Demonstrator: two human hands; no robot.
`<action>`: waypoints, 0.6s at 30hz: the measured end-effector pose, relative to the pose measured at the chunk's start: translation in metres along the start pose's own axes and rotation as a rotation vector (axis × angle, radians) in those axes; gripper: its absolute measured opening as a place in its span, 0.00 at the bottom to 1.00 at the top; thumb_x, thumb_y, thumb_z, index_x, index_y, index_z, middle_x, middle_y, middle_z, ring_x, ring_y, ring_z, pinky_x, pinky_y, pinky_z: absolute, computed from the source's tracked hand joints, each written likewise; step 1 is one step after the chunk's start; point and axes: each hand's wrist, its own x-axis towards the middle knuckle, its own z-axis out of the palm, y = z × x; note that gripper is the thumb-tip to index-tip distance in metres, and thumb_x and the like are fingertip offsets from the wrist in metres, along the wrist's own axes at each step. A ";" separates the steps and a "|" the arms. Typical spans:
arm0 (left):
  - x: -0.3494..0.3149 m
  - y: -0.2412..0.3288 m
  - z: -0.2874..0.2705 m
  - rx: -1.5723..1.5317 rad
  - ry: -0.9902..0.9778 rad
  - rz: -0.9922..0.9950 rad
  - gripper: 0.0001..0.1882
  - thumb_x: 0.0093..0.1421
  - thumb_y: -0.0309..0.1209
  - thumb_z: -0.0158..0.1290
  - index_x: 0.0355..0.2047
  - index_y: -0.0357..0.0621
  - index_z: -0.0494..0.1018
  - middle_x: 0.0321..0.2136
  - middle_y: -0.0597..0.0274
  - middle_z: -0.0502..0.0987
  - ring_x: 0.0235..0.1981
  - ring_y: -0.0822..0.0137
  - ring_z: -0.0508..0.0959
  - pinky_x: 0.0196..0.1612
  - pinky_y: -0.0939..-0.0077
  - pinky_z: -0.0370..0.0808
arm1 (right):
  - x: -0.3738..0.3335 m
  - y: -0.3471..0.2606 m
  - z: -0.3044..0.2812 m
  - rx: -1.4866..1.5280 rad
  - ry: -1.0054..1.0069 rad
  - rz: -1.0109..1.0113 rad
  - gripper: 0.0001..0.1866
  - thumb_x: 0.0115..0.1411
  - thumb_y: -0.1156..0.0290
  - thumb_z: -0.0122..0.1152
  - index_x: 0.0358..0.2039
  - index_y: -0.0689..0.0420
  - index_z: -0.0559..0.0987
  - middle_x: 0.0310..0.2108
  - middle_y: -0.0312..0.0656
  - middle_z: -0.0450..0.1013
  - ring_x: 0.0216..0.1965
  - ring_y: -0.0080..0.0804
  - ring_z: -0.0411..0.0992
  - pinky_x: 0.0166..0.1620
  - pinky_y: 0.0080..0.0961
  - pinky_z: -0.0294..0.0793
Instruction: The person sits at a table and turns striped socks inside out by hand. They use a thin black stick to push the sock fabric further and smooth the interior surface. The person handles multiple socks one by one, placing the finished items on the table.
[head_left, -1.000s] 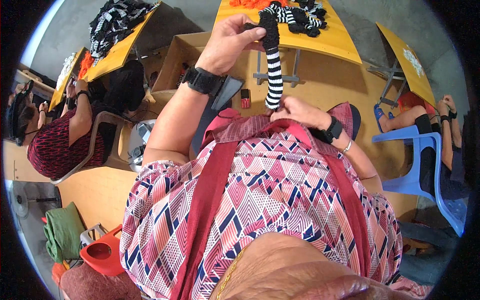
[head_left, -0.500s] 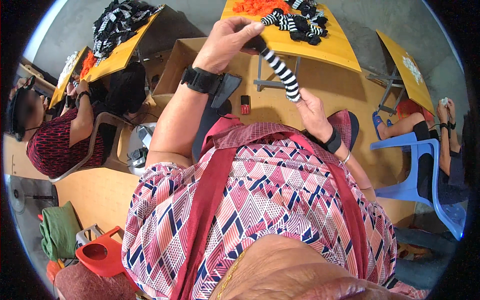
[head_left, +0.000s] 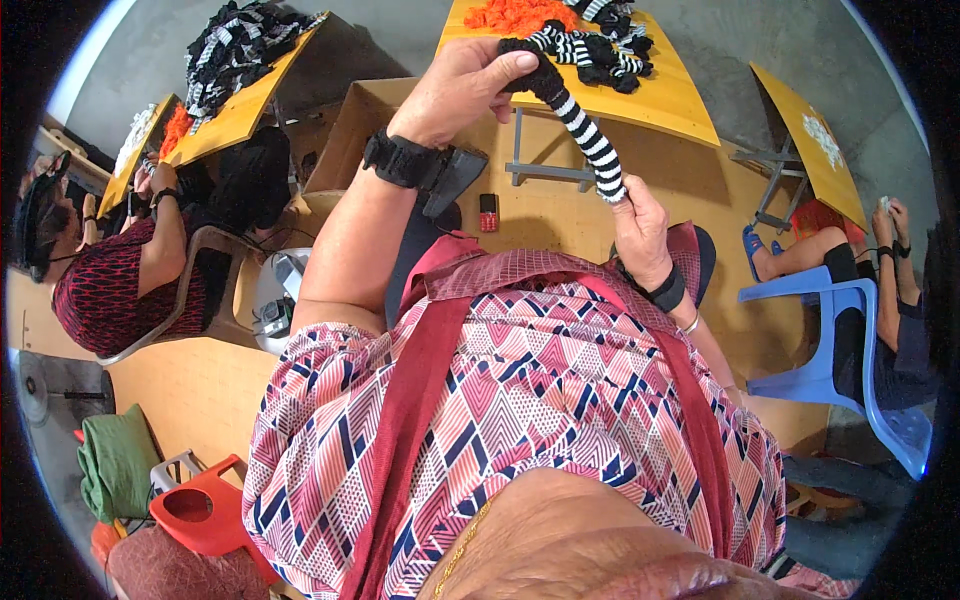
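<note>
A long, narrow knitted piece (head_left: 592, 142), sock-like with black and white stripes and a plain black end, stretches between my hands in front of my lap. My left hand (head_left: 462, 88) pinches the black end near the table's front edge, thumb on top. Lower and to the right, my right hand (head_left: 643, 232) grips the white-edged striped end between thumb and fingers. Beyond, on the yellow table (head_left: 660, 95), lie more striped knitted pieces (head_left: 590, 58) and a heap of orange material (head_left: 515, 15).
A cardboard box (head_left: 350, 145) and a red phone-like object (head_left: 488, 212) are on the floor. At left a co-worker (head_left: 130, 270) sits by a table with a striped heap (head_left: 235, 60). Another person sits at right on a blue chair (head_left: 825, 330).
The knitted piece and my right hand have shifted to the right. More of the black end now shows at my left hand, which has moved little.
</note>
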 end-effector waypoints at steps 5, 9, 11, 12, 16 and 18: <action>0.000 0.001 0.000 0.104 0.058 0.055 0.10 0.57 0.31 0.48 0.30 0.36 0.73 0.21 0.68 0.72 0.16 0.81 0.67 0.18 0.87 0.68 | -0.002 0.000 -0.005 0.043 0.025 0.025 0.11 0.58 0.71 0.46 0.38 0.63 0.70 0.26 0.38 0.69 0.30 0.21 0.65 0.34 0.18 0.65; 0.002 0.003 0.009 -0.140 0.176 0.140 0.09 0.57 0.30 0.48 0.30 0.37 0.73 0.22 0.68 0.72 0.16 0.81 0.67 0.17 0.86 0.68 | -0.018 0.014 -0.014 0.181 -0.156 0.250 0.12 0.60 0.66 0.45 0.35 0.62 0.70 0.22 0.32 0.65 0.24 0.18 0.63 0.29 0.16 0.63; 0.001 -0.004 0.021 -0.215 0.186 0.158 0.08 0.56 0.30 0.48 0.30 0.37 0.73 0.22 0.67 0.73 0.17 0.80 0.68 0.17 0.86 0.68 | -0.022 0.021 -0.010 0.420 -0.233 0.374 0.11 0.60 0.66 0.44 0.32 0.61 0.69 0.19 0.31 0.61 0.21 0.16 0.59 0.25 0.14 0.60; 0.002 -0.008 0.026 -0.255 0.187 0.166 0.08 0.56 0.29 0.48 0.30 0.37 0.73 0.23 0.67 0.73 0.17 0.80 0.68 0.17 0.86 0.68 | -0.022 0.021 -0.010 0.538 -0.267 0.438 0.11 0.60 0.66 0.44 0.31 0.60 0.69 0.17 0.30 0.59 0.19 0.15 0.57 0.24 0.13 0.58; 0.009 -0.002 0.033 -0.228 0.136 0.113 0.08 0.56 0.30 0.49 0.29 0.37 0.73 0.20 0.68 0.72 0.17 0.80 0.67 0.17 0.87 0.67 | -0.020 0.008 0.006 0.739 -0.525 0.442 0.10 0.61 0.67 0.43 0.29 0.60 0.68 0.15 0.29 0.57 0.17 0.16 0.54 0.22 0.13 0.56; 0.009 0.000 0.033 -0.110 0.085 0.077 0.09 0.55 0.31 0.49 0.28 0.36 0.73 0.19 0.69 0.71 0.16 0.81 0.67 0.17 0.87 0.66 | -0.019 0.000 0.014 0.640 -0.558 0.373 0.10 0.59 0.69 0.44 0.27 0.62 0.69 0.17 0.32 0.62 0.20 0.19 0.61 0.25 0.17 0.62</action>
